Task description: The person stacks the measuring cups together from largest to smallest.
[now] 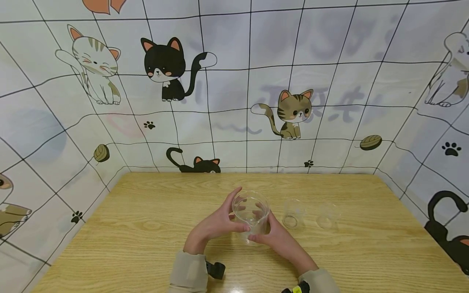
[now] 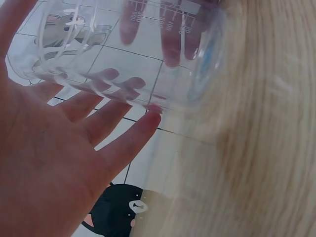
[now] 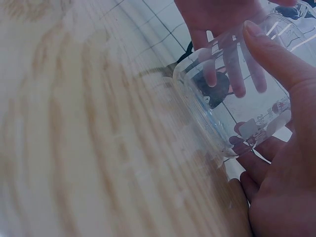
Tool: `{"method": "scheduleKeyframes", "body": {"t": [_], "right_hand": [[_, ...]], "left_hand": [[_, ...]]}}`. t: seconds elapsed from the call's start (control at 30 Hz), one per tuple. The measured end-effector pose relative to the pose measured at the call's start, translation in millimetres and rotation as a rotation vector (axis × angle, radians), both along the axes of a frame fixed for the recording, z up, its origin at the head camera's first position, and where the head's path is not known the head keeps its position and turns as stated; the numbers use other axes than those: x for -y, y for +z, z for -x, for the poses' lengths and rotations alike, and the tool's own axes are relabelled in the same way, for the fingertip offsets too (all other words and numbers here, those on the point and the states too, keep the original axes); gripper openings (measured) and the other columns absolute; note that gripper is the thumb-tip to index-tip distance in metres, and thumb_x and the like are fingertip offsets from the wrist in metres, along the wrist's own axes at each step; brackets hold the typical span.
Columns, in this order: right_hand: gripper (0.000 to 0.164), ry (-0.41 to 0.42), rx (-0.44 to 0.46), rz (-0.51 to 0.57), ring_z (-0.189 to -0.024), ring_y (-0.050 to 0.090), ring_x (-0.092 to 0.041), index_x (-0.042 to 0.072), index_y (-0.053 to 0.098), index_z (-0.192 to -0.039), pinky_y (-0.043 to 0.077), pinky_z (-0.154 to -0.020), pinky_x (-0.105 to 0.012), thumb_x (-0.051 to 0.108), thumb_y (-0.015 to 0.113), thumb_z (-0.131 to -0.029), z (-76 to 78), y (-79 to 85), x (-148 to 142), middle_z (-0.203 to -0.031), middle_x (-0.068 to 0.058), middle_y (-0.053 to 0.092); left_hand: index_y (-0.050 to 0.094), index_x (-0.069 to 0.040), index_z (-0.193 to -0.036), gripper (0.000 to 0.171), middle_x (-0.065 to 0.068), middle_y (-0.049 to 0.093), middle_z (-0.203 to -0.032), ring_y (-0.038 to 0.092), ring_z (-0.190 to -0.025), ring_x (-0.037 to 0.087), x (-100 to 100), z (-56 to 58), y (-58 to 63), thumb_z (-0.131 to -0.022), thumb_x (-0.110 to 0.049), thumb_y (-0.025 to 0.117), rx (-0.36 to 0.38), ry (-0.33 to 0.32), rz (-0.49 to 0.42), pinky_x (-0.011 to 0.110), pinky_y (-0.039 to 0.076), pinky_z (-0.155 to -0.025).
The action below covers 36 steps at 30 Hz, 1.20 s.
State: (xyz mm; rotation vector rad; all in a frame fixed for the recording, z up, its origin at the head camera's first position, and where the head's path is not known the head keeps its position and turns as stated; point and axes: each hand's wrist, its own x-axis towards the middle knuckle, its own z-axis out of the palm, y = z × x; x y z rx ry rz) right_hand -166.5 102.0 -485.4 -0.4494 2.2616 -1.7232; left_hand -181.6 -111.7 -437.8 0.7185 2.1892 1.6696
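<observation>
A clear graduated beaker [image 1: 250, 203] stands upright at the middle of the table, between both hands. My left hand [image 1: 220, 221] grips its left side, thumb across the front and fingers behind. From the right, my right hand [image 1: 276, 238] holds it the same way, with the two thumb tips close together at the front. White measuring marks show on the wall of the beaker [image 2: 202, 74] in the left wrist view. In the right wrist view, fingers show through the wall of the beaker [image 3: 197, 98], and its base is right at the tabletop.
Two smaller clear cups, a nearer one [image 1: 293, 213] and a farther one [image 1: 328, 216], stand to the right of the beaker on the wooden table [image 1: 146, 228]. A white cat-print cloth [image 1: 227, 89] with black grid lines hangs behind and at both sides.
</observation>
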Motion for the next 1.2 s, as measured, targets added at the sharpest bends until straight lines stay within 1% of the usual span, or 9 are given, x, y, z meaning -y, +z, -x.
{"method": "scheduleKeyframes", "body": {"t": [0.17, 0.33, 0.43, 0.5, 0.6, 0.77, 0.93, 1.1, 1.2], "right_hand": [[0.091, -0.012, 0.003, -0.013, -0.132, 0.033, -0.025, 0.042, 0.016, -0.142, 0.030, -0.105, -0.049, 0.029, 0.076, -0.075, -0.5, -0.2, -0.1, -0.143, -0.004, 0.037], [0.090, -0.024, -0.002, -0.020, -0.131, 0.034, -0.024, 0.041, 0.017, -0.142, 0.030, -0.104, -0.050, 0.028, 0.076, -0.075, -1.1, 0.3, 0.3, -0.143, -0.001, 0.038], [0.089, -0.025, -0.010, -0.027, -0.132, 0.034, -0.024, 0.041, 0.017, -0.142, 0.028, -0.105, -0.051, 0.029, 0.075, -0.075, -1.0, 0.1, 0.3, -0.143, 0.001, 0.037], [0.088, -0.029, -0.018, -0.034, -0.133, 0.033, -0.023, 0.041, 0.018, -0.141, 0.026, -0.106, -0.051, 0.030, 0.075, -0.075, -0.9, -0.4, 0.1, -0.142, 0.003, 0.038], [0.087, -0.035, -0.026, -0.051, -0.133, 0.032, -0.023, 0.040, 0.018, -0.141, 0.024, -0.107, -0.052, 0.033, 0.075, -0.075, -0.8, -1.4, -0.3, -0.142, 0.003, 0.039], [0.089, -0.055, -0.034, -0.084, -0.135, 0.029, -0.026, 0.038, 0.018, -0.142, 0.020, -0.108, -0.055, 0.038, 0.075, -0.074, -1.1, -1.1, -0.5, -0.144, -0.002, 0.036], [0.091, -0.063, -0.036, -0.099, -0.136, 0.026, -0.028, 0.036, 0.017, -0.143, 0.018, -0.107, -0.056, 0.039, 0.075, -0.073, -1.4, 0.4, -0.3, -0.147, -0.004, 0.030], [0.091, -0.064, -0.031, -0.101, -0.136, 0.026, -0.027, 0.038, 0.018, -0.143, 0.018, -0.107, -0.056, 0.039, 0.075, -0.073, -1.3, 0.9, 0.0, -0.147, -0.003, 0.030], [0.091, -0.064, -0.025, -0.102, -0.136, 0.025, -0.027, 0.037, 0.017, -0.143, 0.018, -0.107, -0.056, 0.039, 0.075, -0.073, -1.3, 0.8, -0.1, -0.148, -0.004, 0.028]], "left_hand": [[0.006, -0.040, -0.143, 0.097, 0.000, 0.028, -0.148, 0.033, -0.133, 0.025, 1.2, 1.5, -5.9, -0.075, -0.034, 0.075, 0.043, -0.006, -0.054, 0.048, 0.029, -0.106], [0.009, -0.043, -0.143, 0.091, -0.002, 0.027, -0.149, 0.032, -0.134, 0.026, 4.1, 2.8, -12.5, -0.079, -0.027, 0.072, 0.110, -0.006, -0.111, 0.044, 0.035, -0.103], [0.009, -0.041, -0.143, 0.089, -0.002, 0.027, -0.150, 0.031, -0.135, 0.025, 4.7, 4.3, -15.6, -0.080, -0.027, 0.071, 0.110, -0.024, -0.130, 0.044, 0.034, -0.104], [0.009, -0.037, -0.145, 0.089, 0.000, 0.027, -0.150, 0.030, -0.135, 0.025, 4.3, 5.1, -17.0, -0.081, -0.027, 0.070, 0.099, -0.040, -0.136, 0.046, 0.032, -0.105], [0.012, -0.035, -0.145, 0.086, 0.002, 0.029, -0.148, 0.029, -0.135, 0.026, 2.9, 6.5, -19.4, -0.081, -0.029, 0.070, 0.079, -0.064, -0.124, 0.045, 0.032, -0.105], [0.015, -0.040, -0.143, 0.085, 0.001, 0.033, -0.145, 0.035, -0.132, 0.026, 0.1, 6.5, -21.9, -0.079, -0.033, 0.071, 0.085, -0.072, -0.087, 0.039, 0.038, -0.100], [0.016, -0.039, -0.142, 0.084, 0.002, 0.032, -0.145, 0.043, -0.125, 0.027, -0.8, 6.0, -22.5, -0.079, -0.031, 0.071, 0.097, -0.082, -0.088, 0.035, 0.042, -0.095], [0.015, -0.034, -0.144, 0.085, 0.004, 0.030, -0.147, 0.033, -0.132, 0.029, -1.0, 6.8, -24.6, -0.080, -0.031, 0.071, 0.091, -0.106, -0.114, 0.037, 0.041, -0.098], [0.015, -0.030, -0.145, 0.085, 0.007, 0.028, -0.148, 0.030, -0.134, 0.031, -1.9, 7.2, -27.1, -0.081, -0.029, 0.070, 0.106, -0.119, -0.146, 0.038, 0.039, -0.100]]}}
